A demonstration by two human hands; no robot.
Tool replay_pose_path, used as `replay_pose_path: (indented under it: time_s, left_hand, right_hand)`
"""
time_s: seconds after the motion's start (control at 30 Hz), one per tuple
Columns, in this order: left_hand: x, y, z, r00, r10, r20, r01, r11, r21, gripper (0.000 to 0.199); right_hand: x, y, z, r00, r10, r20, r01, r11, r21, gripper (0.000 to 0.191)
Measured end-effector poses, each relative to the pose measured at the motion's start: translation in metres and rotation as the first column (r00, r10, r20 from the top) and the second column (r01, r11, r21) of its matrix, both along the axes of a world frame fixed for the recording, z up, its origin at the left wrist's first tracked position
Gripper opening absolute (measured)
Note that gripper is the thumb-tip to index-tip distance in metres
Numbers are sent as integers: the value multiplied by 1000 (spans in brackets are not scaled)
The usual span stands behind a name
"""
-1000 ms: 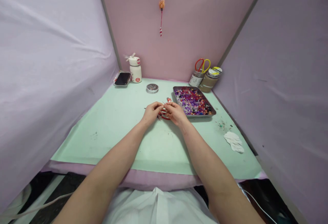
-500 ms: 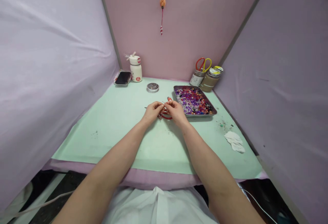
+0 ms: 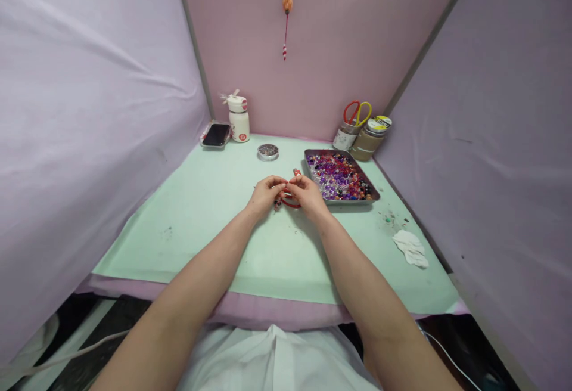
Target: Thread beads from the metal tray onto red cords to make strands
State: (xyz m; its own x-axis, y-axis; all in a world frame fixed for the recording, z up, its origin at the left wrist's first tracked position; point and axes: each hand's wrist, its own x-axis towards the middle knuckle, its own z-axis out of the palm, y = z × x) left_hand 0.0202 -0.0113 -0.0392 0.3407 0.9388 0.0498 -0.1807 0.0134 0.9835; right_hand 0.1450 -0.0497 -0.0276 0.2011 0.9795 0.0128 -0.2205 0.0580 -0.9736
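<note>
Beadwork [image 3: 277, 204], dark and reddish, showed just below my left hand [image 3: 269, 193], beside a red loop [image 3: 291, 204]. Fingertips pinched on both hands, blocking view; contents undetermined. Bead tray [image 3: 352, 202] sat near my right hand [image 3: 305, 192].

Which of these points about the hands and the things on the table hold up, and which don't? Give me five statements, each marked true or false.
1. The left hand and the right hand pinch close together at a red piece. True.
2. The bead tray lies to the left of both hands. False: the bead tray is to their right.
3. A red handle and a yellow handle stick up from a cup. True.
4. The right hand holds the white cloth. False: the white cloth lies on the table, near its right edge.
5. The phone is left of the white bottle. True.
</note>
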Motion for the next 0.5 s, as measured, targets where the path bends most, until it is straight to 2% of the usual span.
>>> replay_pose_path:
  time_s: [0.1,0.23,0.37,0.5]
  left_hand:
    - [0,0,3,1000,-13,5,14,999,-43,11]
    - [-1,-4,11,994,-78,73,88,985,-145,12]
    - [-2,-7,17,984,-96,151,128,966,-222,8]
    - [-3,-6,17,984,-98,151,133,961,-242,9]
  right_hand:
    - [2,0,0,996,68,-66,-70,997,-33,28]
    - [6,-1,2,975,158,-155,-168,985,-49,33]
    - [8,0,1,969,171,-181,-182,982,-47,35]
    - [8,1,0,972,166,-165,-176,983,-47,35]
